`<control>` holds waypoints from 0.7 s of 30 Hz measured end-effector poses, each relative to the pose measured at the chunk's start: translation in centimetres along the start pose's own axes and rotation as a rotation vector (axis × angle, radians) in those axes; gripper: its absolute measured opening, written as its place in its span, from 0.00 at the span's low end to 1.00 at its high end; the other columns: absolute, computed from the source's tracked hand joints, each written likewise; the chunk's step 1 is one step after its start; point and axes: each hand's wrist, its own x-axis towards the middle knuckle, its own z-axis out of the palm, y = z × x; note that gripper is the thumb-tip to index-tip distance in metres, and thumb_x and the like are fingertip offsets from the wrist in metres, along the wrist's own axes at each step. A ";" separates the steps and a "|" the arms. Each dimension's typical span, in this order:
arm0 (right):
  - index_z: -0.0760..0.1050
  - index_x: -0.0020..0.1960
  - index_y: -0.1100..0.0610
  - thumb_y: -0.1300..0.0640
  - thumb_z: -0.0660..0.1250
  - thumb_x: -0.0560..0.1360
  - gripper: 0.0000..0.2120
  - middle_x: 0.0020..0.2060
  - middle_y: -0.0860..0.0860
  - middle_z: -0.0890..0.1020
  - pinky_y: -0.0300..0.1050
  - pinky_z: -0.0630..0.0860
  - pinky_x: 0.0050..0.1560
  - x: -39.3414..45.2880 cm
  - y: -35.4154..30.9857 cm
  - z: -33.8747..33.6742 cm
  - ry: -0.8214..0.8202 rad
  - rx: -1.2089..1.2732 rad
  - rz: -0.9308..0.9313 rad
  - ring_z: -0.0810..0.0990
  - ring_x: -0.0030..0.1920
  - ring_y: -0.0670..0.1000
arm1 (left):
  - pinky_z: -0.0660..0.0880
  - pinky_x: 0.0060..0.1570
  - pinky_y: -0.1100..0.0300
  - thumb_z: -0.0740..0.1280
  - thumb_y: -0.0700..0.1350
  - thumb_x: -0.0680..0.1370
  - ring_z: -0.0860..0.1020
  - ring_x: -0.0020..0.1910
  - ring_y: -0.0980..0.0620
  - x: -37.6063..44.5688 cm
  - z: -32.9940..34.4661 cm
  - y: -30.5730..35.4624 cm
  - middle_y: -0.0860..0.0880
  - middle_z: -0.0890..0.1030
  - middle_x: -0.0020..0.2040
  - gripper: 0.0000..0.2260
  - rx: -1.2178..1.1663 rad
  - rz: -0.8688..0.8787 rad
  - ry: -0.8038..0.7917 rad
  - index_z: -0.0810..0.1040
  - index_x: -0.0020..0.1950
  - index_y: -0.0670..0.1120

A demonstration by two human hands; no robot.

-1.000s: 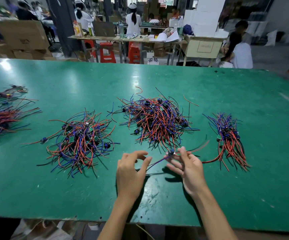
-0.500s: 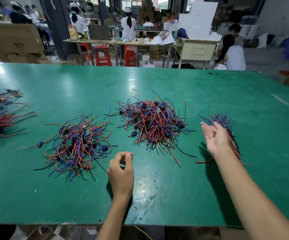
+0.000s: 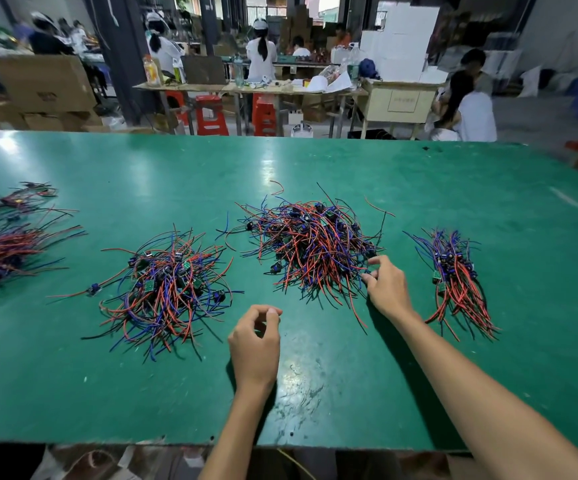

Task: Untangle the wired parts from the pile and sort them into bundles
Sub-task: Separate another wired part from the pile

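A tangled pile of red, blue and black wired parts (image 3: 312, 244) lies at the middle of the green table (image 3: 315, 161). My right hand (image 3: 386, 287) is at the pile's lower right edge, thumb and fingertips pinching a wired part (image 3: 365, 271) there. Hovering over bare table in front of the pile, my left hand (image 3: 256, 337) has loosely curled fingers and holds nothing. A sorted bundle (image 3: 457, 282) with its wires laid alongside each other lies right of my right hand. Another loose pile (image 3: 166, 289) lies to the left.
Two more bundles lie at the far left edge, a larger one (image 3: 0, 251) and a thin one (image 3: 21, 199) behind it. The table's near edge (image 3: 176, 441) is close to me. Beyond the table people work at benches with red stools (image 3: 211, 116).
My right hand carried a wired part to the right bundle, left it there, then came back left to the middle pile's edge. My left hand has barely moved.
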 end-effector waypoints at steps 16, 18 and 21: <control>0.81 0.40 0.47 0.48 0.72 0.74 0.06 0.36 0.40 0.84 0.35 0.73 0.42 -12.6 -3.8 -0.7 -0.050 0.315 -0.132 0.81 0.40 0.38 | 0.75 0.47 0.55 0.62 0.53 0.84 0.84 0.45 0.49 -0.1 3.7 2.2 0.51 0.87 0.41 0.15 -0.148 -0.156 -0.461 0.87 0.47 0.50; 0.80 0.42 0.46 0.48 0.73 0.73 0.04 0.36 0.40 0.83 0.37 0.75 0.43 -13.8 -3.9 -0.1 -0.065 0.237 -0.249 0.80 0.39 0.40 | 0.75 0.44 0.59 0.65 0.52 0.82 0.83 0.43 0.50 0.6 3.6 2.6 0.51 0.87 0.40 0.14 -0.178 -0.224 -0.492 0.87 0.46 0.47; 0.80 0.46 0.47 0.45 0.72 0.74 0.06 0.39 0.40 0.83 0.44 0.77 0.47 -14.5 -3.5 0.6 -0.169 0.177 -0.374 0.80 0.42 0.42 | 0.75 0.37 0.68 0.72 0.42 0.78 0.80 0.37 0.54 1.0 2.7 2.4 0.49 0.85 0.37 0.05 -0.258 -0.274 -0.528 0.86 0.50 0.42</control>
